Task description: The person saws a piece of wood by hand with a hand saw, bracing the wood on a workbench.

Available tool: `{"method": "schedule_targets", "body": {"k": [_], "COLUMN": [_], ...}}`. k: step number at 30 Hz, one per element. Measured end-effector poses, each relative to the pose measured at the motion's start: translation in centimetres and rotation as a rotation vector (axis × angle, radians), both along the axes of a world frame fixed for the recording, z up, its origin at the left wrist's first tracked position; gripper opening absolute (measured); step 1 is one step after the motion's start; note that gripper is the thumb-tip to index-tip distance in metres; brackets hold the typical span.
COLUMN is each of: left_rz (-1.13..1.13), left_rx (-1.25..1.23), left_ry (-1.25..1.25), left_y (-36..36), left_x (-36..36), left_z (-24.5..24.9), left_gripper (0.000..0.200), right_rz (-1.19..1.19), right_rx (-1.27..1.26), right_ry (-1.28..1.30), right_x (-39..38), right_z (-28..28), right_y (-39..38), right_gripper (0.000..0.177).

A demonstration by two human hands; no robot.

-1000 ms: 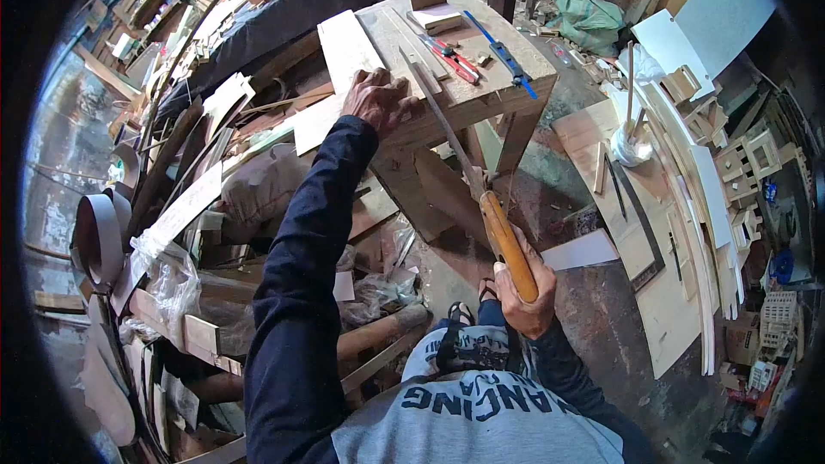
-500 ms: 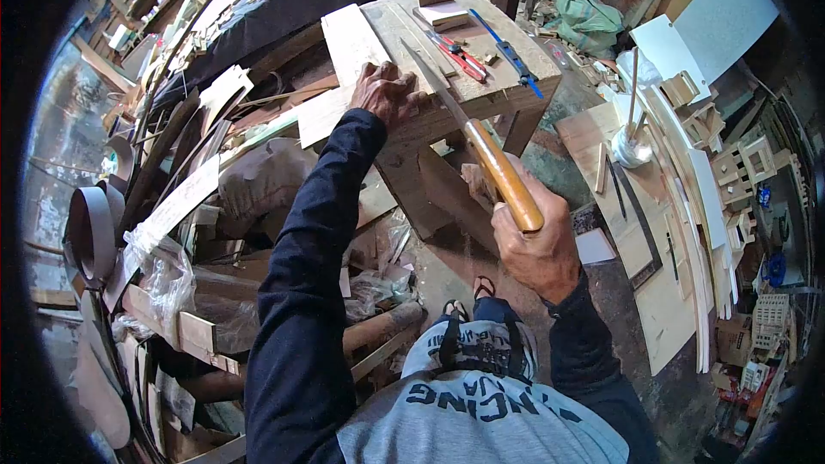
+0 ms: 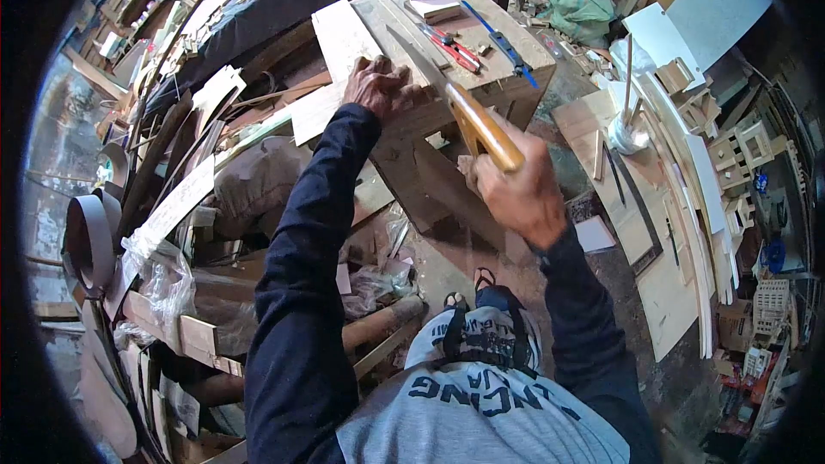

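Note:
My right hand (image 3: 520, 185) is wrapped round the wooden handle of a handsaw (image 3: 483, 125). The saw's thin blade reaches forward over the workbench (image 3: 528, 56), just right of my left hand. With fingers curled, my left hand (image 3: 378, 86) presses down on pale wood at the bench's near edge. A light wooden board (image 3: 344, 34) runs away from that hand, and another flat piece (image 3: 316, 113) sticks out to its left. Whether the blade touches wood is hard to make out. A red-handled tool (image 3: 455, 51) and a blue tool (image 3: 503, 43) lie beyond the saw.
A small wooden block (image 3: 434, 2) sits at the back of the bench. Scrap wood and plastic wrap (image 3: 163, 262) crowd the floor on the left. To the right, plywood sheets (image 3: 657, 314) carry a white pot (image 3: 629, 136) and thin strips. My sandalled feet (image 3: 484, 277) are below.
My right hand has pushed the saw forward and up to the left, so its blade reaches farther over the bench. My left hand stays on the wood.

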State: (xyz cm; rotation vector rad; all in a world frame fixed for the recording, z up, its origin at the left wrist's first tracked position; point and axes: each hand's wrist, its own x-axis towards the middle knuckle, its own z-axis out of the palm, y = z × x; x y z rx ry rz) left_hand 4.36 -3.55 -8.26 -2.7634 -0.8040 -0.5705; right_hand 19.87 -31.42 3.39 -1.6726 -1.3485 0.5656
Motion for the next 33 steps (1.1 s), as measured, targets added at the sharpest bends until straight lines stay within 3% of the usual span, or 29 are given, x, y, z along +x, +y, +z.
{"method": "schedule_targets", "body": {"k": [2, 5, 10, 12, 13, 18, 21, 24, 29, 33], "left_rz": [0.001, -0.009, 0.015, 0.04, 0.058, 0.012, 0.025, 0.026, -0.01, -0.008], "left_rx": [-0.013, 0.01, -0.088, -0.077, -0.098, -0.063, -0.033, -0.057, -0.054, -0.017], "left_ry": [0.004, -0.039, -0.05, -0.033, -0.009, -0.036, -0.019, -0.026, -0.061, -0.088], "left_y": [0.0, -0.1, -1.6, -1.1, -1.1, -0.9, 0.7, -0.4, -0.8, -0.8], "left_x": [0.3, 0.8, 0.6, 0.8, 0.8, 0.4, 0.3, 0.7, 0.7, 0.6], "left_z": [0.3, 1.6, 2.5, 2.7, 2.7, 1.8, 0.1, 1.4, 2.2, 1.7], "left_gripper": [0.039, 0.039, 0.041, 0.041, 0.042, 0.039, 0.038, 0.036, 0.036, 0.039], "right_rz": [-0.028, -0.052, -0.068, -0.086, -0.085, -0.065, -0.064, -0.083, -0.074, -0.044], "right_rx": [0.06, -0.065, 0.136, -0.063, -0.046, 0.109, 0.039, 0.017, 0.106, 0.252], "right_ry": [0.08, 0.224, -0.001, 0.047, 0.074, 0.118, 0.26, 0.208, 0.103, 0.049], "right_x": [-0.1, -0.3, -0.8, 0.7, 0.8, -0.1, -0.8, -1.4, -1.2, -0.8], "right_z": [0.3, 1.6, -1.1, -0.9, -1.5, -3.1, -3.5, -3.3, -3.8, -4.7], "right_y": [-3.3, -8.2, -2.8, -0.8, -0.8, -2.8, -6.9, -10.0, -8.6, -1.4], "right_gripper": [0.047, 0.049, 0.046, 0.042, 0.042, 0.045, 0.053, 0.055, 0.055, 0.055]}}
